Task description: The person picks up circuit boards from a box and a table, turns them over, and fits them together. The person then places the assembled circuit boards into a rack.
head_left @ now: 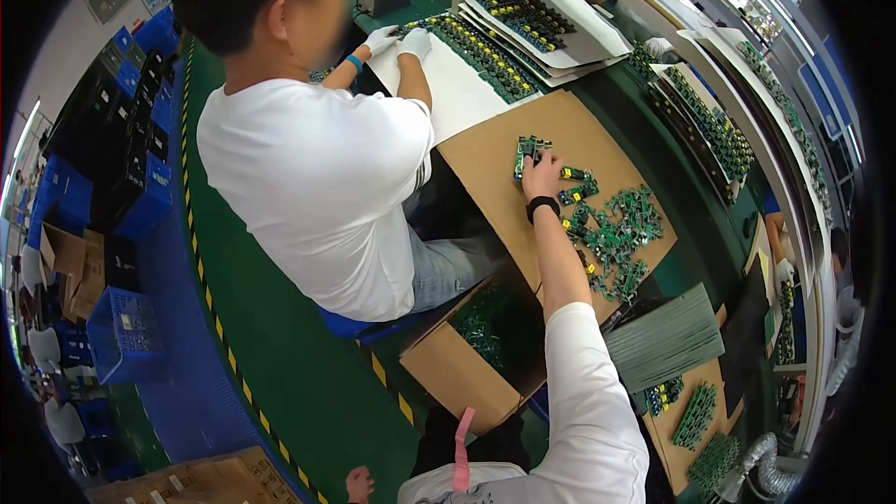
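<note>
My right arm, in a white sleeve with a black band at the wrist, reaches forward over a brown cardboard sheet. The fingers of my right hand are closed on small green circuit boards standing in a short row near the sheet's middle. Loose boards with yellow parts lie just right of that hand. Beyond them spreads a heap of small green boards. My left hand hangs low near the bottom edge, away from the table, its fingers loosely apart with nothing visible in them.
A co-worker in a white shirt sits close at left, gloved hands at rows of boards. An open carton holding green pieces stands below the table edge. A stack of greenish strips lies right of my arm; a shelf frame rises beyond.
</note>
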The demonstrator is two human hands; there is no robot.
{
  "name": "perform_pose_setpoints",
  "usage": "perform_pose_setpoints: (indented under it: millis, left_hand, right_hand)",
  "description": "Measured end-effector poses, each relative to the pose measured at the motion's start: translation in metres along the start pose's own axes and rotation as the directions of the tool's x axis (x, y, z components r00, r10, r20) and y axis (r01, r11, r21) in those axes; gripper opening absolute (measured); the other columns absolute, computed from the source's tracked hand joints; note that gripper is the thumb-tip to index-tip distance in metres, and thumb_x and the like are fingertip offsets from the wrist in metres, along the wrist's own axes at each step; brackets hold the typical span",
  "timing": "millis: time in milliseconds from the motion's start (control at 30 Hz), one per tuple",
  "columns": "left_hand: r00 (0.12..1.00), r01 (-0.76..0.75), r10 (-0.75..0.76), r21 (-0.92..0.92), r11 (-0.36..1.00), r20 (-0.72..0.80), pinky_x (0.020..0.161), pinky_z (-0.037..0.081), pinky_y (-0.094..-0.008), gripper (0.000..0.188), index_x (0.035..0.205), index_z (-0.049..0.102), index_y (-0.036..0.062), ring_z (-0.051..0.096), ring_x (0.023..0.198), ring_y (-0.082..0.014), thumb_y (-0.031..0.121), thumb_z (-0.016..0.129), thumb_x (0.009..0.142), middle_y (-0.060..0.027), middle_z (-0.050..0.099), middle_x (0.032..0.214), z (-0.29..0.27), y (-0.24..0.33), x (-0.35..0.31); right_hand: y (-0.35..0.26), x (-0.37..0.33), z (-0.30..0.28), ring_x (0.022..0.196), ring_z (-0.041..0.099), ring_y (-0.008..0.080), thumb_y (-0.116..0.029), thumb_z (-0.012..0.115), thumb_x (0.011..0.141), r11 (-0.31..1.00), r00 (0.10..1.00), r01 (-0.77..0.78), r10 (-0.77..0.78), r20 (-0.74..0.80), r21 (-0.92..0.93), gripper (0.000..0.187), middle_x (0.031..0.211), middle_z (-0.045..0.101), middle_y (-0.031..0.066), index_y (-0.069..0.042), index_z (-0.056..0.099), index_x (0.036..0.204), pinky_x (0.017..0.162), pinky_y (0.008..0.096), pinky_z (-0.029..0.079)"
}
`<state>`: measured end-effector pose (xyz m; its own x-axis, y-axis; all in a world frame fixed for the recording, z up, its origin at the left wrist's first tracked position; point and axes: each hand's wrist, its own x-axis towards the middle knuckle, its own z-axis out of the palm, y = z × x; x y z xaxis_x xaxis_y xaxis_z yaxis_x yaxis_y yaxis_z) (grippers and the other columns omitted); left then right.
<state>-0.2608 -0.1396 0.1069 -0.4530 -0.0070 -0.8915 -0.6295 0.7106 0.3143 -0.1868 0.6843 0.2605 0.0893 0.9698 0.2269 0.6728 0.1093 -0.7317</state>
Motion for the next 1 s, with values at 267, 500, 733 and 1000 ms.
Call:
perform_pose_setpoints:
  millis: [267, 500, 733, 1000]
  left_hand:
    - [0.946, -0.295, 0.297, -0.039, 0.955, 0.129, 0.062, 0.044, -0.0233, 0.028, 0.112, 0.055, 0.0085, 0.055, 0.078, -0.0105, 0.021, 0.057, 0.087, -0.0018, 0.058, 0.096, 0.054, 0.116, -0.052]
    - [0.896, -0.396, 0.376, 0.040, 0.917, 0.236, 0.062, 0.044, -0.0226, 0.028, 0.112, 0.055, 0.0106, 0.056, 0.078, -0.0093, 0.022, 0.057, 0.087, 0.0006, 0.058, 0.098, 0.090, 0.128, -0.055]
    - [0.755, -0.553, 0.408, 0.165, 0.816, 0.514, 0.060, 0.043, -0.0224, 0.028, 0.111, 0.054, 0.0053, 0.054, 0.076, -0.0096, 0.020, 0.056, 0.088, -0.0018, 0.058, 0.095, 0.199, 0.170, -0.095]
    - [0.319, -0.904, 0.421, 0.140, 0.403, 0.849, 0.074, 0.046, -0.0261, 0.031, 0.115, 0.052, 0.0021, 0.057, 0.091, -0.0150, 0.019, 0.054, 0.090, -0.0059, 0.059, 0.102, 0.358, 0.172, -0.181]
  right_hand:
    - [-0.007, -0.035, -0.016, 0.102, 0.047, 0.0335, -0.016, 0.061, 0.077, 0.941, 0.980, 0.055, -0.115, -0.162, -0.335, 0.030, 0.113, 0.044, 0.0182, -0.006, 0.057, 0.105, 0.079, 0.0427, 0.044]
    - [-0.006, -0.153, -0.160, 0.080, 0.057, 0.0192, -0.007, 0.059, 0.080, 0.882, 0.979, 0.167, -0.093, -0.184, 0.440, 0.018, 0.092, 0.050, 0.0115, -0.002, 0.059, 0.097, 0.065, 0.0305, 0.047]
    - [0.141, -0.299, -0.383, 0.073, 0.058, 0.0115, -0.006, 0.055, 0.085, 0.687, 0.798, -0.201, 0.528, -0.291, 0.698, 0.017, 0.083, 0.055, 0.0039, -0.001, 0.056, 0.101, 0.056, 0.0229, 0.046]
    - [0.351, -0.342, -0.444, 0.080, 0.059, 0.0232, -0.025, 0.067, 0.073, 0.770, 0.513, -0.604, 0.573, -0.639, 0.205, 0.042, 0.087, 0.061, 0.0149, 0.005, 0.055, 0.099, 0.072, 0.0325, 0.046]
